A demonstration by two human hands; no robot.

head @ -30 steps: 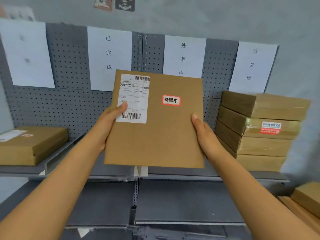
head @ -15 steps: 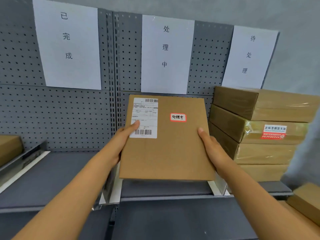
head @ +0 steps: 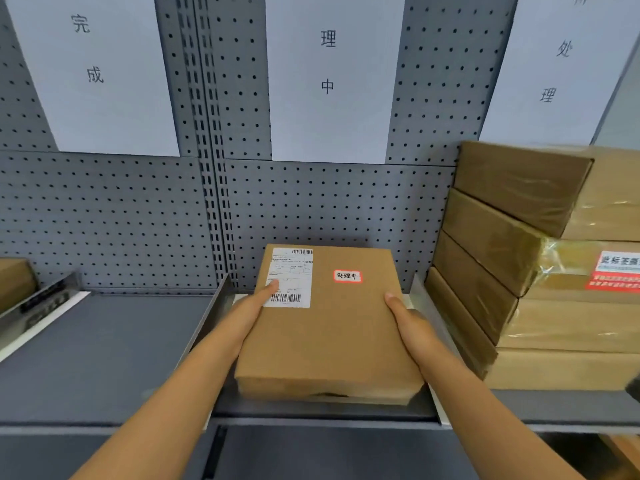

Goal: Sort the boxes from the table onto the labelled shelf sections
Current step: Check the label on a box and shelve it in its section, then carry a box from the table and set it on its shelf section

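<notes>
Here I have both hands on the flat cardboard box (head: 329, 327), which sits in the middle shelf section (head: 322, 408), between two metal dividers. My left hand (head: 249, 310) grips the box's left edge, with the thumb laid across the white shipping label (head: 290, 278) near its barcode. My right hand (head: 410, 322) clasps the right edge, thumb on top of the lid and the other fingers tucked out of sight along the side. The box carries a small red-bordered sticker (head: 347, 276) reading 处理中, and the white paper sign (head: 330, 77) on the pegboard (head: 329, 209) straight above it ends in the characters 理中. The near edge of the box looks as if it rests on the shelf floor, though the blur there keeps me from being sure it is fully down. Just beside the right divider stands a stack of taped boxes (head: 540, 268), under the sign (head: 554, 67) showing 处理. To the left is another grey section (head: 93, 355), below the sign (head: 90, 71) reading 完成. At the far left edge, a corner of one more brown box (head: 14, 278) shows.
</notes>
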